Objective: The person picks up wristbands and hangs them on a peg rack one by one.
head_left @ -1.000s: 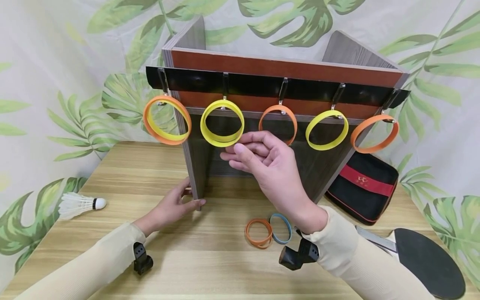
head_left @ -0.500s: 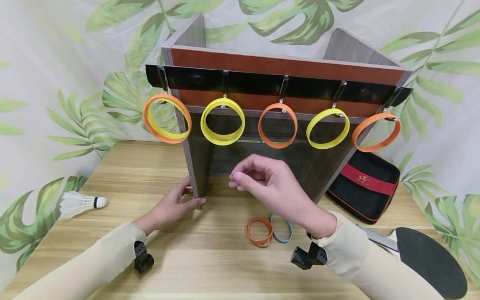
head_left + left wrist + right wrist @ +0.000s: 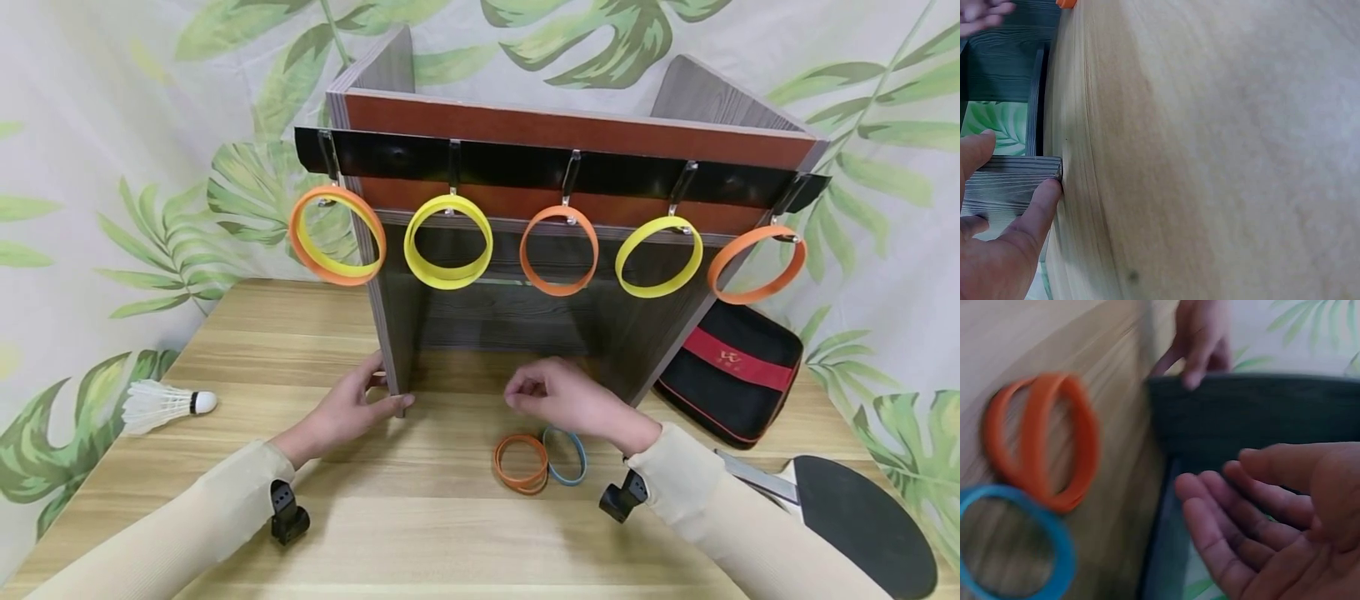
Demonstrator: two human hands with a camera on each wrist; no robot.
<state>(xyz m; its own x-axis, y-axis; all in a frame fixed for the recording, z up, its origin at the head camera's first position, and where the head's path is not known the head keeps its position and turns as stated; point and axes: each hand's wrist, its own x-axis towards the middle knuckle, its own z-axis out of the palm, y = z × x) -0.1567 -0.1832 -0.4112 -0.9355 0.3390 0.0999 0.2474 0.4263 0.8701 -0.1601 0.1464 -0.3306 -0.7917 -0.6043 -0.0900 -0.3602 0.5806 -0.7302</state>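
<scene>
A grey wood-grain stand (image 3: 600,133) bears a black strip (image 3: 510,163) with several hooks. Orange and yellow rubber wristbands hang from them, among them a yellow wristband (image 3: 448,278) and an orange wristband (image 3: 558,290). My left hand (image 3: 348,410) grips the lower end of the stand's left side panel (image 3: 1016,175), its thumb against the front edge. Beneath the hooks, my right hand (image 3: 566,398) hovers with loosely curled fingers and holds nothing. Orange wristbands (image 3: 1035,444) and a blue wristband (image 3: 1063,562) lie on the table just in front of it.
A shuttlecock (image 3: 167,407) lies at the left of the wooden table (image 3: 420,542). By the stand's right side is a black and red zip case (image 3: 727,371), with a table tennis bat (image 3: 862,521) nearer the right edge. Leaf-patterned cloth (image 3: 585,42) hangs behind.
My right hand has come down from the hanging yellow wristband toward the table, its fingers more curled. The left hand keeps its grip on the side panel. The hanging wristbands look unchanged.
</scene>
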